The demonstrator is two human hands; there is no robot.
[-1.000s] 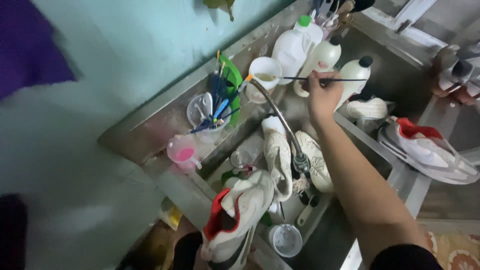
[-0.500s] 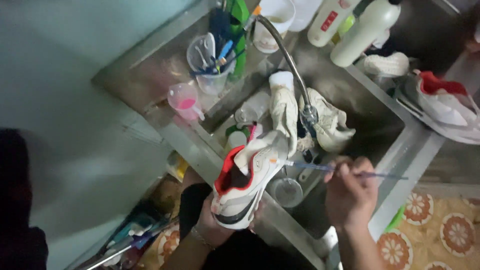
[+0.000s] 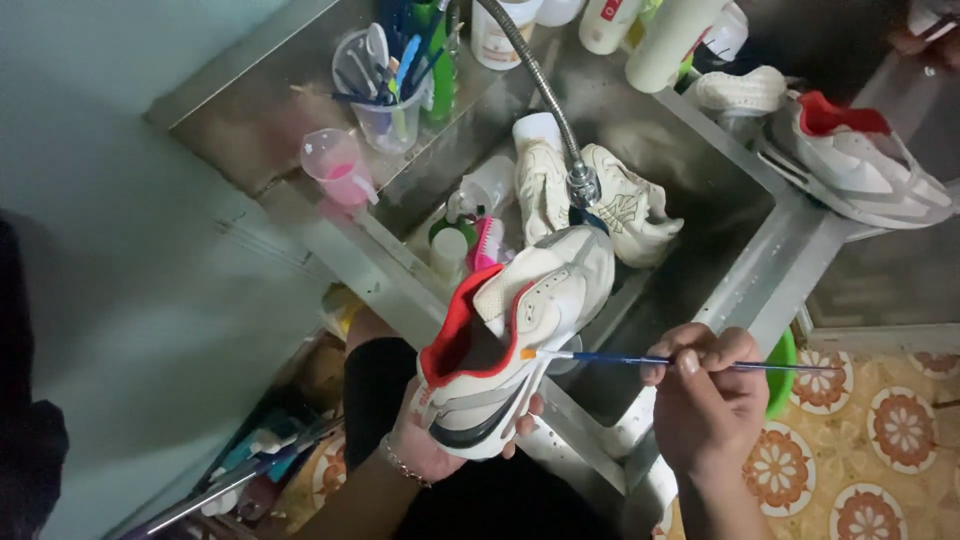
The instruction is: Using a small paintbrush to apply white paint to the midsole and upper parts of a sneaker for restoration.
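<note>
We are holding a white shoe with a red lining [image 3: 520, 330] from below in our left hand [image 3: 430, 450], fingers curled around its sole, over the front edge of the metal sink [image 3: 740, 270]. Our right hand [image 3: 705, 405] is pinching a thin blue paintbrush [image 3: 640, 360], whose tip is touching the shoe's side.

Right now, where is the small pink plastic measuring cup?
In the head view, the small pink plastic measuring cup stands on the steel sink ledge at upper left, beside the clear plastic cup of brushes.
</note>
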